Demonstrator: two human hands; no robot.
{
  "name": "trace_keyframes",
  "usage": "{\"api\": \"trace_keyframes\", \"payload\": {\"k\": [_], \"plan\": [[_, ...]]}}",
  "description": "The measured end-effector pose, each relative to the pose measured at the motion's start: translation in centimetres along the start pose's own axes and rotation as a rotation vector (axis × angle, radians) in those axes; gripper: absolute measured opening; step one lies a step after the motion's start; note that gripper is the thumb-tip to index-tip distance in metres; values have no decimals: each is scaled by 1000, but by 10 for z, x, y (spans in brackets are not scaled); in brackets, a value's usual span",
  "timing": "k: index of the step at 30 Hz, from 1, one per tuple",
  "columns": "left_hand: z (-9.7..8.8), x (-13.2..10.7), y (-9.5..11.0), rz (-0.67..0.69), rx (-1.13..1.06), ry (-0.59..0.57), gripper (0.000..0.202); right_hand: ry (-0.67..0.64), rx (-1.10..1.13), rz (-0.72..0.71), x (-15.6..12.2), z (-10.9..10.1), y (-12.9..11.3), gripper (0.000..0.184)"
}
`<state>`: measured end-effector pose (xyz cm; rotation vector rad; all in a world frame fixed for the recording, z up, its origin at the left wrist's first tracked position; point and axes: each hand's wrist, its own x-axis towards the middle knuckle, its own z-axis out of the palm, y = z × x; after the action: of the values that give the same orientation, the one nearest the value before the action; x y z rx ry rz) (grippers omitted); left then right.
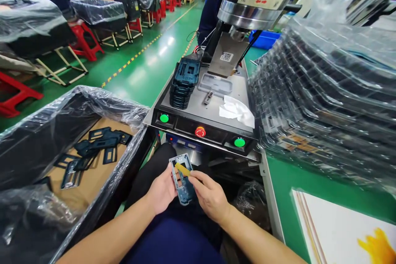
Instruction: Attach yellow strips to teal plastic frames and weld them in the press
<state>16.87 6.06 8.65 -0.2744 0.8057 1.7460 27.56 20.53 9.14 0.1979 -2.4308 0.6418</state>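
My left hand (162, 189) is closed on the left edge of a dark plastic housing frame (185, 192), which is tilted above my lap and has rectangular cut-outs. Between the fingertips of my right hand (210, 196) is a small yellow strip (182, 169). Its far end lies over the upper part of the housing frame; whether it touches the surface I cannot tell. Ahead, a stack of similar dark housings (185, 78) stands on the machine's metal bed (213, 103), left of a shallow grey fixture (215, 84).
A press head (247, 12) hangs over the bed, where a white cloth (236, 111) lies. Red stop button (200, 132) and green buttons front it. Left is a plastic-lined bin (102, 173) with loose dark parts (99, 144); right, tall stacked clear trays (321, 103) and a white board (346, 227).
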Motion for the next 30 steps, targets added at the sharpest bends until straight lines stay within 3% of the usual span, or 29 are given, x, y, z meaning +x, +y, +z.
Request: {"api": "trace_keyframes", "payload": {"k": [9, 20, 30], "plan": [[3, 0, -1, -46, -27, 20, 44, -162, 69, -142, 6, -1, -10, 23], [-3, 0, -8, -92, -25, -37, 47, -95, 78, -178, 7, -3, -11, 22], [-1, -2, -8, -100, -19, -19, 43, -187, 1, -177, 6, 2, -9, 24]]}}
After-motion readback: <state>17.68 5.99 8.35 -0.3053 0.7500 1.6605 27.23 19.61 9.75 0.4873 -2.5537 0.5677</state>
